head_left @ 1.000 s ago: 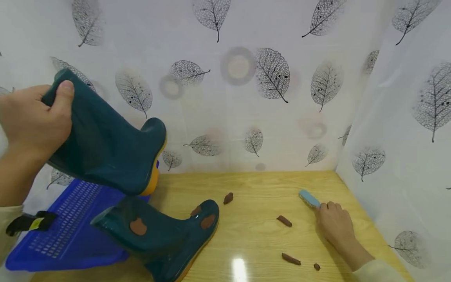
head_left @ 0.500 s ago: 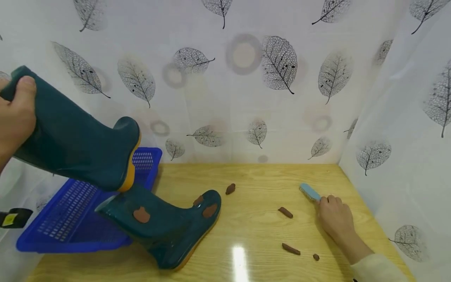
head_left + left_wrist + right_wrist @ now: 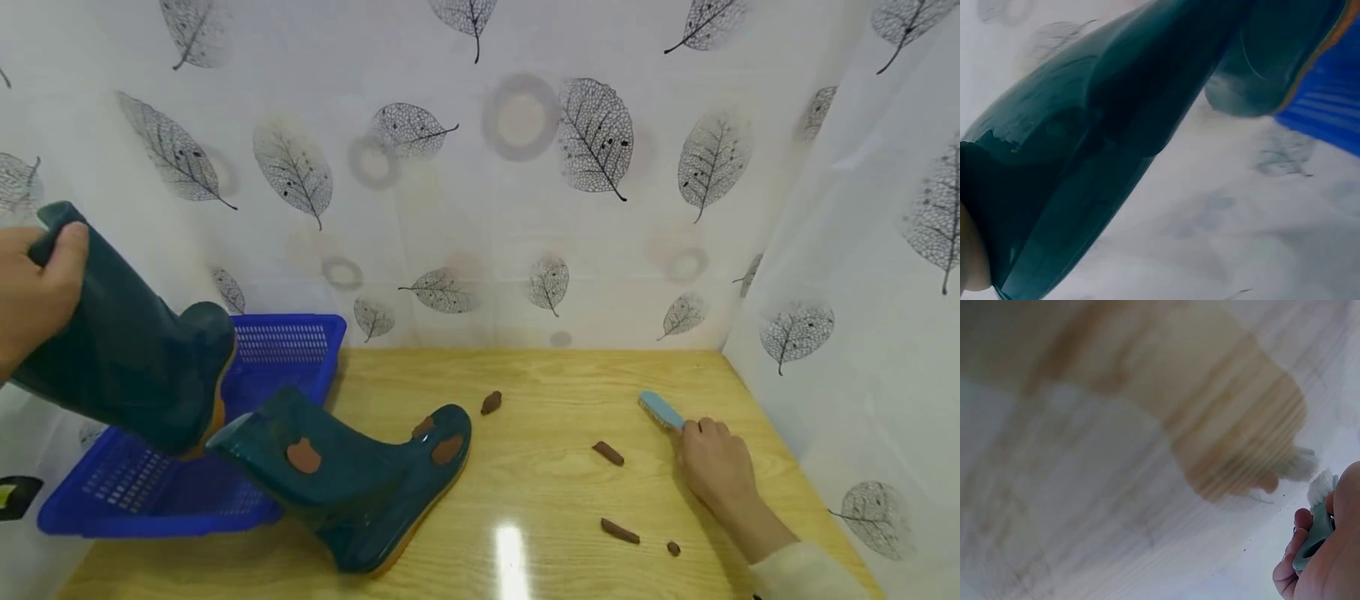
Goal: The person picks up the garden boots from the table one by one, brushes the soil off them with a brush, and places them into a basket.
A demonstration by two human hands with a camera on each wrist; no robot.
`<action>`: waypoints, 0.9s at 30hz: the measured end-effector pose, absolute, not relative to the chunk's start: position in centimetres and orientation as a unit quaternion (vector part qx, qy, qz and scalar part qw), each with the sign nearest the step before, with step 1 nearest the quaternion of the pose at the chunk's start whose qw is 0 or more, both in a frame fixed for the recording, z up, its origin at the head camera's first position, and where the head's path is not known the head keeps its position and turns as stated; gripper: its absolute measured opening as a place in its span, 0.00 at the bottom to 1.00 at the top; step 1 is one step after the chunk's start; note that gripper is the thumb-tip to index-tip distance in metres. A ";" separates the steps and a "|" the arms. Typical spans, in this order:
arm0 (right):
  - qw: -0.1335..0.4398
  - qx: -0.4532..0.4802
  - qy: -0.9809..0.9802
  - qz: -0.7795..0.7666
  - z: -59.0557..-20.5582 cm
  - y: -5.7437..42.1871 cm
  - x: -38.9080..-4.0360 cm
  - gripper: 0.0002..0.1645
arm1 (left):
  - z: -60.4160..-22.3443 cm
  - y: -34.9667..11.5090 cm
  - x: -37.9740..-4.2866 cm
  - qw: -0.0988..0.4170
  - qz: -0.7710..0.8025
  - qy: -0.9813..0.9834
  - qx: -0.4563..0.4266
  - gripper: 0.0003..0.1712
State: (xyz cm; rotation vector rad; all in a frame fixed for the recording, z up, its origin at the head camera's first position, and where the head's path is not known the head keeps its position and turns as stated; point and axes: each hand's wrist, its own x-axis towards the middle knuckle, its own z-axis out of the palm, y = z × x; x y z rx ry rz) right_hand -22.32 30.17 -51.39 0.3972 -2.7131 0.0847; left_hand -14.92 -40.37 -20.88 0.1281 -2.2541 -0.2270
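At the left, my left hand grips a dark green rain boot by the top of its shaft. The boot hangs tilted, its toe and orange sole overlapping the blue basket in the head view. Its green shaft fills much of the left wrist view. A second green rain boot, with brown patches on shaft and foot, lies on its side, its shaft top by the basket. On the right, my right hand holds a light blue brush by its handle, low over the table.
Several brown lumps, among them one near the middle and a long one at the front, lie on the wooden table. A white curtain with leaf prints stands behind and at the sides.
My left hand has carried its boot leftward, then lowered it towards the basket. My right hand stays in place with the brush. The head view has tilted slightly.
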 end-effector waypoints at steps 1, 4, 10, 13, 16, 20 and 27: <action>0.201 0.145 -0.968 0.028 -51.4 30.2 -22.3 0.16 | -21.6 -40.5 -14.9 0.416 -0.076 -0.905 0.049 0.34; 0.218 0.157 -0.963 0.022 -51.6 30.2 -22.3 0.16 | -23.3 -40.4 -14.6 0.391 -0.005 -0.919 0.044 0.34; 0.212 0.154 -0.965 0.018 -51.5 30.0 -22.3 0.15 | -25.7 -40.5 -14.4 0.291 0.068 -0.950 0.095 0.31; 0.200 0.150 -0.968 0.020 -51.4 29.9 -22.2 0.16 | -26.2 -40.6 -14.5 0.265 0.068 -0.956 0.110 0.28; 0.181 0.147 -0.972 0.024 -51.3 29.9 -22.1 0.16 | -26.5 -40.6 -14.6 0.249 0.069 -0.959 0.114 0.27; 0.170 0.142 -0.975 0.028 -51.3 29.8 -22.0 0.17 | -27.1 -40.6 -14.6 0.237 0.068 -0.963 0.111 0.30; 0.177 0.138 -0.974 0.030 -51.4 29.9 -22.3 0.17 | -29.1 -42.4 -14.8 0.192 0.026 -0.969 0.156 0.34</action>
